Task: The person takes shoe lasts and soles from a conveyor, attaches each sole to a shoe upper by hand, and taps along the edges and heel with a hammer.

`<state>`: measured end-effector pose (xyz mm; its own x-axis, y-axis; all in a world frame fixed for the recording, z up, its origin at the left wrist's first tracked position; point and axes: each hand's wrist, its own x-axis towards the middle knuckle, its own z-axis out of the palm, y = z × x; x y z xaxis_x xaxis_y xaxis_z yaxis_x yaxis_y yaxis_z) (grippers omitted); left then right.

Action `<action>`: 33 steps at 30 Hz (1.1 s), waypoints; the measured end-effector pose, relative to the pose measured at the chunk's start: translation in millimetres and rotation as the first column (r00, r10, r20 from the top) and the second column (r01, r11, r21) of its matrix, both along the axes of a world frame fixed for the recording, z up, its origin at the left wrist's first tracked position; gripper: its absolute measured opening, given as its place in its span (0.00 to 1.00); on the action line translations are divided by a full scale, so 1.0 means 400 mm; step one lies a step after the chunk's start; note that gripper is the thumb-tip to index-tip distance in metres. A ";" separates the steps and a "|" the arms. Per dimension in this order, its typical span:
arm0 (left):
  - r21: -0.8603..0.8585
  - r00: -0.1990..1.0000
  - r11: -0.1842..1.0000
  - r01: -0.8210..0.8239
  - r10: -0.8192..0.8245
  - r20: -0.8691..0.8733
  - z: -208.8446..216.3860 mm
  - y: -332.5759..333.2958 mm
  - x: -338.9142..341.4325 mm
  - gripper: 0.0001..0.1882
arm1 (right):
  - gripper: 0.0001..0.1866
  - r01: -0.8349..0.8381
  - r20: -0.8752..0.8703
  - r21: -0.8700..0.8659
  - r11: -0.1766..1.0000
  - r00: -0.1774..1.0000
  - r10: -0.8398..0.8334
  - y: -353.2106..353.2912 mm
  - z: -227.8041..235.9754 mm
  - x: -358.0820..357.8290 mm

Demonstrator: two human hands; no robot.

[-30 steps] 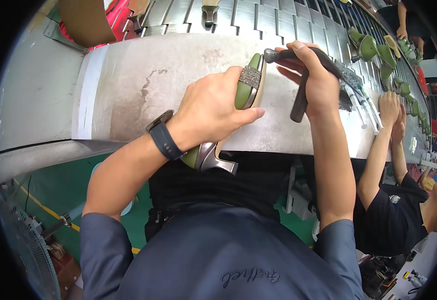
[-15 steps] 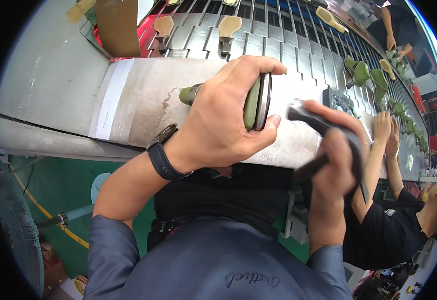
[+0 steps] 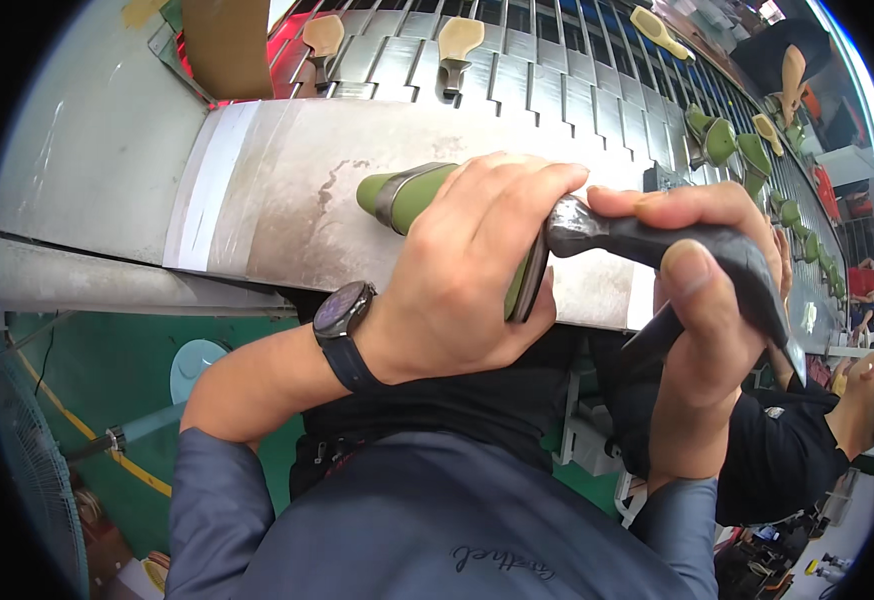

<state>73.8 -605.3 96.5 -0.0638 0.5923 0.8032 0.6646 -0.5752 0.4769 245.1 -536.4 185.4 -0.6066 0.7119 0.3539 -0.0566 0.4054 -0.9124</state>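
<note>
My left hand (image 3: 462, 265) is closed round a green shoe last (image 3: 419, 195) with a dark band across its narrow end. A dark brown, sole-like edge (image 3: 529, 285) shows between its thumb and fingers. My right hand (image 3: 707, 270) grips a dark metal hammer (image 3: 647, 242) close to the head. The hammer's rounded silver face is at the last's dark edge, touching it or nearly so. Its pointed other end slants down to the right. The left palm hides much of the last.
Beyond the pale worktable (image 3: 287, 200) runs a slatted metal conveyor (image 3: 537, 85) carrying tan-topped pieces (image 3: 460, 40) and several green lasts (image 3: 719, 143). A co-worker (image 3: 797, 440) sits close on my right. A fan (image 3: 32, 480) stands at lower left.
The hammer has come from a blurred swing up to the last's dark edge. My left hand has turned and lowered slightly, and more of the green last shows.
</note>
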 end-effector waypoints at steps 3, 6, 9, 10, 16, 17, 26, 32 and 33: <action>-0.001 1.000 1.000 0.009 -0.009 -0.027 -0.037 -0.040 -0.004 0.42 | 0.23 -0.088 -0.027 -0.132 0.987 0.996 0.086 -0.016 -0.022 0.004; 0.045 0.998 0.999 0.014 -0.011 -0.066 -0.103 -0.090 -0.012 0.50 | 0.12 -0.277 -0.161 -0.243 0.930 0.957 0.243 -0.038 -0.090 0.011; 0.083 0.974 0.985 -0.150 0.162 -0.162 -0.216 -0.120 -0.036 0.54 | 0.11 -0.103 -0.070 -0.395 0.913 0.994 0.082 -0.047 -0.228 0.018; 0.023 0.949 0.966 -0.258 0.258 -0.182 -0.245 -0.132 -0.042 0.50 | 0.11 -0.006 -0.066 -0.550 0.835 0.997 -0.037 -0.059 -0.285 0.024; -0.007 0.878 0.918 -0.397 0.378 -0.294 -0.351 -0.137 -0.036 0.45 | 0.15 0.073 -0.039 -0.773 0.630 0.986 -0.162 -0.134 -0.429 0.033; 0.010 0.870 0.910 -0.415 0.400 -0.290 -0.354 -0.134 -0.039 0.44 | 0.14 0.023 -0.110 -0.764 0.645 0.980 -0.166 -0.139 -0.429 0.025; 0.063 0.850 0.884 -0.463 0.463 -0.252 -0.366 -0.122 -0.028 0.41 | 0.16 -0.152 -0.282 -0.674 0.723 0.958 -0.061 -0.067 -0.396 -0.009; 0.074 0.850 0.880 -0.470 0.474 -0.231 -0.370 -0.114 -0.025 0.38 | 0.13 -0.240 -0.159 -0.463 0.853 0.970 0.186 0.025 -0.329 -0.033; 0.052 0.862 0.884 -0.465 0.465 -0.201 -0.367 -0.118 -0.023 0.33 | 0.12 -0.259 -0.116 -0.412 0.874 0.966 0.231 0.043 -0.311 -0.045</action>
<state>64.4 -652.4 -50.1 -0.1679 0.5330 0.8293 0.9367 -0.1758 0.3027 227.1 -519.4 61.0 -0.7681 0.6330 0.0968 -0.1647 -0.0491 -0.9851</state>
